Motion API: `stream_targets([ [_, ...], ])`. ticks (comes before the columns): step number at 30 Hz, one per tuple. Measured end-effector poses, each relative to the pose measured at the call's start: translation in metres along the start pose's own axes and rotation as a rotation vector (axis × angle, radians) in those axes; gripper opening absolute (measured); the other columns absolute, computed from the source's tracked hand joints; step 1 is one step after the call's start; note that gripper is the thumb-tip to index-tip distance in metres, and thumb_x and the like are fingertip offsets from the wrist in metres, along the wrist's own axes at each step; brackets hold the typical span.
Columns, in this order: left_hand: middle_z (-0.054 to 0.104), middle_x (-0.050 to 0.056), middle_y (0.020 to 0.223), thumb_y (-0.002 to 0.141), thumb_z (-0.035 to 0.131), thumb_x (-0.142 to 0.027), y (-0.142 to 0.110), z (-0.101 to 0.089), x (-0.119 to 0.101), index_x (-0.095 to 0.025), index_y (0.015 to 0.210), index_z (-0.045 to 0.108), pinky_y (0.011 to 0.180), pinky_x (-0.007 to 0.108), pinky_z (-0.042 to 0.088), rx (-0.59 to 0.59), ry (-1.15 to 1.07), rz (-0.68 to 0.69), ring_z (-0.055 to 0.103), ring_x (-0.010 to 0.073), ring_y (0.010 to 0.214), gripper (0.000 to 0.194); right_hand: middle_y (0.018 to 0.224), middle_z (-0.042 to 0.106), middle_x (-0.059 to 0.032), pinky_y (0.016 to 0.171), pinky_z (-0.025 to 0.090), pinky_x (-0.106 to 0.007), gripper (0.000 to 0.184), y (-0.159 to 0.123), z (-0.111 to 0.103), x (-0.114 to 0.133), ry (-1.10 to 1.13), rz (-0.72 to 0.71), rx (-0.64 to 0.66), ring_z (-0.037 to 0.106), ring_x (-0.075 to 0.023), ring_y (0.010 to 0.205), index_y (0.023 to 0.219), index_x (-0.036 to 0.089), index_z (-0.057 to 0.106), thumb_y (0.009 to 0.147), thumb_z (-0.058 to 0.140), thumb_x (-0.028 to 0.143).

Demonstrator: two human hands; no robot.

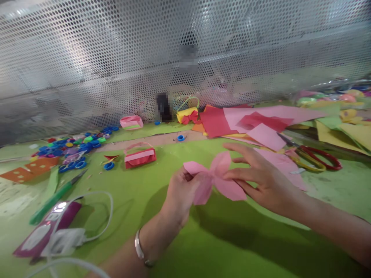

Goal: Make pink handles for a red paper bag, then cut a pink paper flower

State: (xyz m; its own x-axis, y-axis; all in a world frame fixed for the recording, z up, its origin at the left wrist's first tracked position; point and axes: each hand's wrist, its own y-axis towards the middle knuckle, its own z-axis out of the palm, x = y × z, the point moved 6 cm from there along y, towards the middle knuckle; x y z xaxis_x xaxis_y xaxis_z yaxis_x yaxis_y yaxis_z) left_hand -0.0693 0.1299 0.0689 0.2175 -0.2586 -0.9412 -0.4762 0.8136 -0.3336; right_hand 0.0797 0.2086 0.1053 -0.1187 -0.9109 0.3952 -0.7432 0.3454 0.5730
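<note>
A pink paper piece [212,178] with four petal-like lobes, narrow at its middle, is held above the green table. My left hand [181,193] pinches its left lobes between thumb and fingers. From the right, my right hand [256,177] reaches over with fingers spread, and its fingertips touch the right-hand lobes. Whether the right thumb grips from behind is hidden. To the left of the paper piece stands a small red paper bag [140,157] with a pink strip and handle. A yellow paper bag [188,115] with a red bow is farther back.
Red and yellow-handled scissors [315,158] lie right, beside coloured paper sheets [261,119]. A green utility knife [55,200], a purple box [46,231] and a white charger with cable [65,241] lie left. Behind them is a pile of colourful small pieces [72,146]. Perforated metal sheeting [116,58] borders the back.
</note>
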Motion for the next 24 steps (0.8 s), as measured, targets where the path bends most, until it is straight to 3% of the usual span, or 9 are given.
stream_targets([
  [3, 0.071, 0.005, 0.083, 0.075, 0.062, -0.014, 0.001, -0.001, -0.001, -0.018, 0.076, 0.069, 0.071, 0.028, 0.049, -0.023, 0.02, 0.019, 0.063, 0.0171, 0.077, 0.008, 0.133, 0.049, -0.0108, 0.087, 0.052, -0.041, 0.029, 0.002, -0.001, -0.006, 0.084, 0.116, 0.014, 0.052, -0.0269, 0.12, 0.085, 0.023, 0.071, 0.085, 0.044, 0.013],
  [7, 0.07, 0.003, 0.08, 0.073, 0.061, -0.014, 0.001, 0.0, -0.004, -0.018, 0.074, 0.068, 0.071, 0.027, 0.048, -0.039, 0.041, 0.085, 0.062, 0.0157, 0.076, 0.008, 0.095, 0.069, -0.0076, 0.072, 0.055, -0.033, 0.019, 0.002, 0.009, -0.017, 0.335, 0.423, 0.142, 0.066, -0.0206, 0.087, 0.081, 0.021, 0.065, 0.084, 0.047, 0.028],
  [9, 0.069, 0.003, 0.08, 0.073, 0.062, -0.016, 0.0, 0.0, -0.003, -0.018, 0.075, 0.068, 0.069, 0.027, 0.048, -0.046, 0.061, 0.06, 0.061, 0.0157, 0.074, 0.006, 0.085, 0.069, -0.0048, 0.064, 0.054, -0.03, 0.019, -0.002, 0.018, -0.02, 0.479, 0.569, 0.224, 0.065, -0.0185, 0.075, 0.084, 0.02, 0.063, 0.082, 0.053, 0.037],
  [13, 0.068, 0.003, 0.083, 0.072, 0.064, -0.016, -0.002, -0.001, -0.001, -0.017, 0.081, 0.066, 0.067, 0.028, 0.047, -0.067, 0.024, 0.01, 0.061, 0.0162, 0.074, 0.009, 0.081, 0.067, -0.0034, 0.058, 0.052, -0.028, 0.027, -0.007, 0.031, -0.021, 0.673, 0.724, 0.285, 0.063, -0.0166, 0.071, 0.089, 0.018, 0.062, 0.076, 0.063, 0.042],
  [17, 0.066, 0.002, 0.077, 0.066, 0.072, -0.015, -0.001, 0.0, 0.005, -0.014, 0.083, 0.064, 0.066, 0.027, 0.045, -0.02, -0.069, 0.01, 0.059, 0.0144, 0.071, 0.018, 0.079, 0.065, -0.0024, 0.06, 0.052, -0.028, 0.026, -0.006, 0.032, -0.022, 0.703, 0.726, 0.257, 0.063, -0.0158, 0.07, 0.088, 0.018, 0.06, 0.07, 0.068, 0.035],
  [21, 0.067, 0.001, 0.076, 0.061, 0.079, -0.022, 0.003, -0.001, 0.011, -0.015, 0.093, 0.063, 0.063, 0.026, 0.044, 0.031, -0.139, -0.015, 0.058, 0.0142, 0.069, 0.037, 0.08, 0.065, -0.0025, 0.063, 0.052, -0.028, 0.018, -0.003, 0.03, -0.019, 0.711, 0.663, 0.234, 0.062, -0.0146, 0.07, 0.085, 0.018, 0.059, 0.072, 0.065, 0.029],
  [24, 0.067, 0.001, 0.072, 0.059, 0.079, -0.022, 0.005, -0.002, 0.011, -0.014, 0.092, 0.062, 0.061, 0.027, 0.043, 0.017, -0.108, -0.026, 0.057, 0.0142, 0.065, 0.038, 0.077, 0.064, -0.0013, 0.064, 0.049, -0.027, 0.015, -0.003, 0.032, -0.018, 0.676, 0.611, 0.258, 0.059, -0.0136, 0.07, 0.085, 0.017, 0.059, 0.073, 0.063, 0.025],
])
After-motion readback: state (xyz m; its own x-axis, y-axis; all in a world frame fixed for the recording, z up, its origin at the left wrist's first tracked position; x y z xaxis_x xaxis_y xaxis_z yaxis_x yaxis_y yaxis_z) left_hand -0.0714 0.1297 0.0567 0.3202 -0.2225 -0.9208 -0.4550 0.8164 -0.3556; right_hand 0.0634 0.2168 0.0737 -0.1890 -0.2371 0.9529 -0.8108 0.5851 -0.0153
